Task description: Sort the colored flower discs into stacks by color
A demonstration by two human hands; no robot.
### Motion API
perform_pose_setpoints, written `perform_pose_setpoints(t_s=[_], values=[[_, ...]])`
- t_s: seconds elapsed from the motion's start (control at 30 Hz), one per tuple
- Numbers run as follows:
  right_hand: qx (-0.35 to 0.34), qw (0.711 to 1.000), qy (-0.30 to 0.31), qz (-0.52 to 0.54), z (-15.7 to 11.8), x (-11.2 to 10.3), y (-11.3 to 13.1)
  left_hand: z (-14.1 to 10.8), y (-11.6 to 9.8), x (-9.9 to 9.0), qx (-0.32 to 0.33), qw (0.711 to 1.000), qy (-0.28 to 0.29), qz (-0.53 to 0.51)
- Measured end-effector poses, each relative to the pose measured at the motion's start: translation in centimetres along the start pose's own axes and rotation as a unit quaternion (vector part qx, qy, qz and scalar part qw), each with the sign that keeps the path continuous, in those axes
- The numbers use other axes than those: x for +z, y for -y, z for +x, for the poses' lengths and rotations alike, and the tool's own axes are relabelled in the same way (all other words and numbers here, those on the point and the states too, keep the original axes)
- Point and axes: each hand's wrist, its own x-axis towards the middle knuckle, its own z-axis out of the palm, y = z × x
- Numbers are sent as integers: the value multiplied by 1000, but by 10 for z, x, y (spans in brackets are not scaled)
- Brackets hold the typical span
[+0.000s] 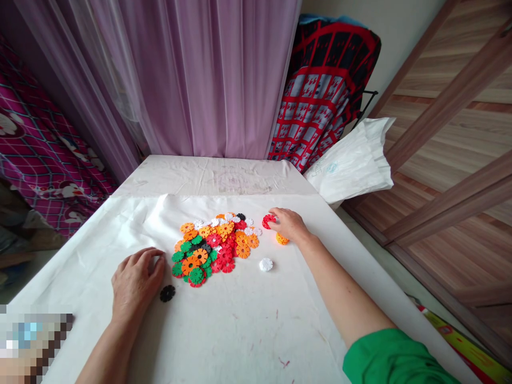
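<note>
A heap of notched plastic snowflake discs [226, 250], in orange, red, green, black and white, lies on the white-covered table. To its right, my right hand [291, 224] has its fingertips closed on a red snowflake disc [269, 221]; the fingers partly hide it. Just under that hand are orange discs [282, 239], which look stacked. A white disc stack [266, 264] sits a little nearer to me. My left hand [138, 274] rests on the cloth left of the heap, fingers loosely bent and holding nothing. Close to its thumb lies a black disc [167, 293].
The white tablecloth [224, 341] has creases and faint reddish marks. A white bag [352, 165] stands off the table's far right corner. Purple curtains [208, 80] hang behind, and wooden doors [452, 176] are on the right. A pixelated patch covers the lower left corner.
</note>
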Motion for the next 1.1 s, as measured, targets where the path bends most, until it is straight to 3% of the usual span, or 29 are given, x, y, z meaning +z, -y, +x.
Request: perform_pose_setpoints(t_s=[0.13, 0.3, 0.6, 0.83, 0.97, 1.1], values=[[2, 999, 1, 41, -2, -1, -5, 0, 0, 1, 2, 1000, -2, 3], [38, 988, -81, 127, -22, -2, -5, 0, -2, 0, -7, 1000, -5, -5], [-29, 952, -205, 226, -92, 30, 37, 1, -1, -2, -15, 1000, 15, -15], [-47, 966, -157, 200, -101, 36, 65, -2, -8, -9, -17, 1000, 17, -16], [-1, 960, -166, 224, -102, 35, 62, -4, -6, -8, -14, 1000, 7, -6], [55, 974, -92, 199, -86, 22, 53, -8, -3, -4, -8, 1000, -7, -16]])
